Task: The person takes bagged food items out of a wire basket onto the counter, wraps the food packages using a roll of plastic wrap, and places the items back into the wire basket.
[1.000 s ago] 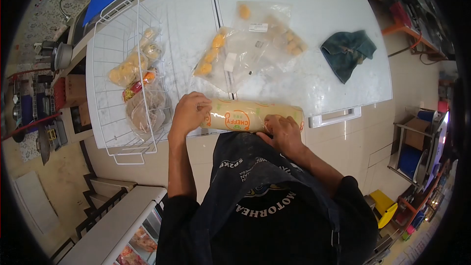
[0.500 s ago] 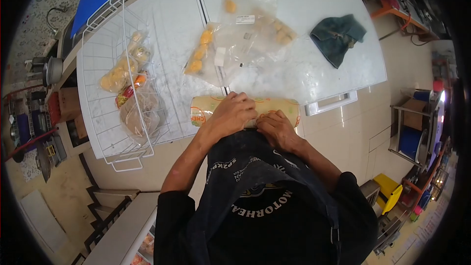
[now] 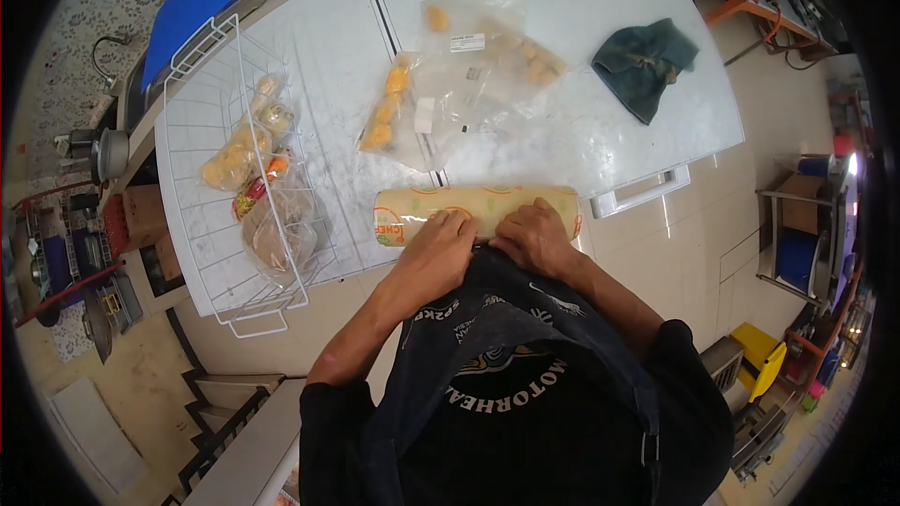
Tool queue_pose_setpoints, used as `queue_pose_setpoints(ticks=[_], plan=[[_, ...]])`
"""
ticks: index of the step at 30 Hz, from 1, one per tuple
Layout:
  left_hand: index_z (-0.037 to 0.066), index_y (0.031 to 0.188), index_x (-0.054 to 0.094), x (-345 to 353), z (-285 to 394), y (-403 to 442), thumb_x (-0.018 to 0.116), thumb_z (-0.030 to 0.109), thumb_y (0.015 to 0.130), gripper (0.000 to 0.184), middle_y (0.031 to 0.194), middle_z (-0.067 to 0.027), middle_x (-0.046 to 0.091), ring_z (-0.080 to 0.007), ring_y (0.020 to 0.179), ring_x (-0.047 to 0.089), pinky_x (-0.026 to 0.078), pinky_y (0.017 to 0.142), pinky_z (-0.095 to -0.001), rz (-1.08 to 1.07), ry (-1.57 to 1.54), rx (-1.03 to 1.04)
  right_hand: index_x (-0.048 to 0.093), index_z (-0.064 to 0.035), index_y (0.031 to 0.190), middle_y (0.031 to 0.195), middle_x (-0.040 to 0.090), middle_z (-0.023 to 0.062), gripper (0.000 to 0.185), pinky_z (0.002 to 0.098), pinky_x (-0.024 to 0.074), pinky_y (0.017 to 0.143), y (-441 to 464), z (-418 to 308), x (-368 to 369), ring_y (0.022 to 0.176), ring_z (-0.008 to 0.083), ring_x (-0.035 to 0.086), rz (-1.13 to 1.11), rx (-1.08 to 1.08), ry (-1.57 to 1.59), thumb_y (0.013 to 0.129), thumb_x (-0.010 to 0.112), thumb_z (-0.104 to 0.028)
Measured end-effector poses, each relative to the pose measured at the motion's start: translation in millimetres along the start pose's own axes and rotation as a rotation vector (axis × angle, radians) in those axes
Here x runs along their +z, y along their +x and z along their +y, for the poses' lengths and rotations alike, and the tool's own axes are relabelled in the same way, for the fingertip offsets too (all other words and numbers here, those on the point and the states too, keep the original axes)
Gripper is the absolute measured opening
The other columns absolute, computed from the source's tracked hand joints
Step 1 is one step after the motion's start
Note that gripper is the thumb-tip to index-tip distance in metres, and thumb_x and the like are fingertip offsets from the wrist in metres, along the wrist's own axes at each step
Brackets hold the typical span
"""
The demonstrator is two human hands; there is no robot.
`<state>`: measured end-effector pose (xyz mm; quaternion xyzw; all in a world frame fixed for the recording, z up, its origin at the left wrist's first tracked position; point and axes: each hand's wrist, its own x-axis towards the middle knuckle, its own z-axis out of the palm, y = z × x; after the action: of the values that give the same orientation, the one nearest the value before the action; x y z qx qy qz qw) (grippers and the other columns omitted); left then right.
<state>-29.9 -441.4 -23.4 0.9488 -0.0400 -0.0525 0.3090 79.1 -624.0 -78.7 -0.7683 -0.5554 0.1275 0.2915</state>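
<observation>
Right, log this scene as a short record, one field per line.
Left hand: on the printed roll, near its middle
Right hand: on the same roll, toward its right end
Plastic bags: beyond the roll, yellow pieces inside
Wire basket: at left, holding bagged items
Cloth: dark green, crumpled, at right

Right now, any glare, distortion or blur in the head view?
Head view, edges: fisheye bows the white worktop and blackens the corners; head view, right: glare streaks the floor tiles; head view, centre: plastic-wrap roll looks fairly sharp, orange lettering partly readable beside the left hand.
</observation>
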Motion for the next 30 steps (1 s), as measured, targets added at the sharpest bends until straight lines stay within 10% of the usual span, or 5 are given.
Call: queue_pose_setpoints(ticks=[3,6,20,25,30], plan=[[0.003,0.094,0.060,-4,-18,8,0.056,0.009,0.083,0.013,0.088,-0.0147,0.060,-0.0340,0.090,0.056,0.043,0.088,-0.0403,0.237,0.288,0.166,0.056,-0.0123,0.068,0.065,0.055,0.0038,0.021,0.0358,0.0360,0.070,-2,2,-5,0.065,0.0217,0.055,0.000,-0.105,0.004,0.076,0.071,-0.025],[0.004,0.089,0.062,-1,-47,11,0.058,0.013,0.082,0.012,0.086,-0.0144,0.058,-0.0327,0.091,0.056,0.042,0.089,-0.0399,0.080,-0.119,0.235,0.056,-0.0122,0.068,0.063,0.054,0.0044,0.020,0.0358,0.0343,0.072,-8,3,-8,0.065,0.0214,0.054,-0.073,-0.124,0.042,0.076,0.071,-0.023],[0.005,0.078,0.063,-1,-39,-11,0.064,0.030,0.083,0.026,0.081,-0.0126,0.059,-0.0299,0.078,0.060,0.048,0.064,-0.0409,0.062,0.146,-0.108,0.058,-0.0099,0.071,0.061,0.054,0.0068,0.016,0.0378,0.0354,0.076,21,19,-22,0.066,0.0263,0.054,-0.167,0.136,0.173,0.079,0.069,-0.020],[0.004,0.075,0.065,-18,-26,-32,0.069,0.026,0.081,0.023,0.081,-0.0126,0.060,-0.0308,0.086,0.061,0.049,0.069,-0.0411,0.048,0.105,-0.450,0.056,-0.0081,0.072,0.067,0.055,0.0087,0.020,0.0400,0.0367,0.078,29,19,-24,0.070,0.0277,0.055,-0.010,0.174,0.153,0.080,0.068,-0.021],[0.003,0.068,0.059,-24,-33,-37,0.066,0.016,0.083,0.021,0.073,-0.0131,0.058,-0.0295,0.070,0.060,0.047,0.060,-0.0397,0.437,0.147,-0.154,0.055,-0.0078,0.072,0.067,0.055,0.0097,0.022,0.0402,0.0410,0.072,23,20,-16,0.068,0.0287,0.055,0.338,-0.005,-0.085,0.076,0.073,-0.020]])
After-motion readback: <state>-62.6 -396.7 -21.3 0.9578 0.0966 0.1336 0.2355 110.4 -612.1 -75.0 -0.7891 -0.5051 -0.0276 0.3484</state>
